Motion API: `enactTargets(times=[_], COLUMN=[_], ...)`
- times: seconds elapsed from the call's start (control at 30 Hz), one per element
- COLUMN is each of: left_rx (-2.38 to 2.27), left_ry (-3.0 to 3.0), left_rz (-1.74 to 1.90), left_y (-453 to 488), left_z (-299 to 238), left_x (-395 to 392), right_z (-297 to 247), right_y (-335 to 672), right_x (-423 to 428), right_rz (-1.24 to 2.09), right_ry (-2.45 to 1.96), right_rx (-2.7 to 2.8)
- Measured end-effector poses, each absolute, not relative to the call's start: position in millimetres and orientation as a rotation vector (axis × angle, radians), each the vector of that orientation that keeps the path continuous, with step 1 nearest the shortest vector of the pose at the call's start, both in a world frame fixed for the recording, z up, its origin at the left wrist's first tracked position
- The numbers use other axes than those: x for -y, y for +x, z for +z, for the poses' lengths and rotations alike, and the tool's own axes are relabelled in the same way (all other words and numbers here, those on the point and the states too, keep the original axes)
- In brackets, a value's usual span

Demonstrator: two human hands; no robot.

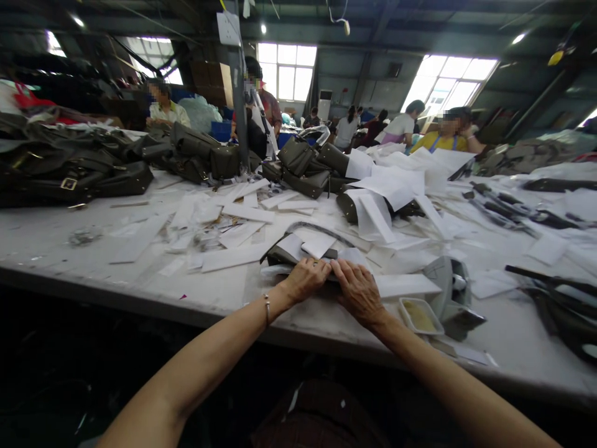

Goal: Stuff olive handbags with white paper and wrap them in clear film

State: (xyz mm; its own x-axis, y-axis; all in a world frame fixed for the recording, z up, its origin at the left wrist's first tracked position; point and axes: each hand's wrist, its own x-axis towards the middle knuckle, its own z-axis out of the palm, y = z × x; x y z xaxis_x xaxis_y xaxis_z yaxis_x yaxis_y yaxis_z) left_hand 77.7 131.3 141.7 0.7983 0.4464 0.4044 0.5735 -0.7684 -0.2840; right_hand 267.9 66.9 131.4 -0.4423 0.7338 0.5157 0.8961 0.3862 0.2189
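Dark bag (278,255) lies on the pale table (93,256), both hands (306,280) gripping its near edge.

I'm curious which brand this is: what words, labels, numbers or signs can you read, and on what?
No text can be read anywhere.
White panel on the post: faint marks, too small and blurred to read.
Papers: no legible print.
Front bag: no readable label.

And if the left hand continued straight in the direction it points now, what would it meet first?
Probably the right hand, just ahead of the left hand; with depth unclear, I cannot tell whether they touch.
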Motion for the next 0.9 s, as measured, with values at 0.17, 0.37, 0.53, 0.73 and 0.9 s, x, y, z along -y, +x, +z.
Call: enactTargets(times=[0.17, 0.37, 0.53, 0.73, 0.9], left_rx=[0.803, 0.874, 0.822, 0.807, 0.756], left_ry=[-2.642, -2.59, -2.403, -2.399, -2.436], left_rz=[-0.478, -0.496, -0.568, -0.632, -0.643], left_y=[78, 76, 89, 104, 98], left_z=[149, 138, 118, 109, 105], left_x=[-144, -122, -119, -124, -122], right_z=[142, 136, 127, 115, 126], right_y=[279, 285, 285, 282, 288], right_x=[-81, -88, -83, -84, -61], right_rz=[-0.858, -0.828, -0.766, -0.674, -0.549], right_ry=[-1.381, -1.223, -1.262, -1.357, -1.351], right_rx=[2.341, 2.398, 2.369, 2.3, 2.289])
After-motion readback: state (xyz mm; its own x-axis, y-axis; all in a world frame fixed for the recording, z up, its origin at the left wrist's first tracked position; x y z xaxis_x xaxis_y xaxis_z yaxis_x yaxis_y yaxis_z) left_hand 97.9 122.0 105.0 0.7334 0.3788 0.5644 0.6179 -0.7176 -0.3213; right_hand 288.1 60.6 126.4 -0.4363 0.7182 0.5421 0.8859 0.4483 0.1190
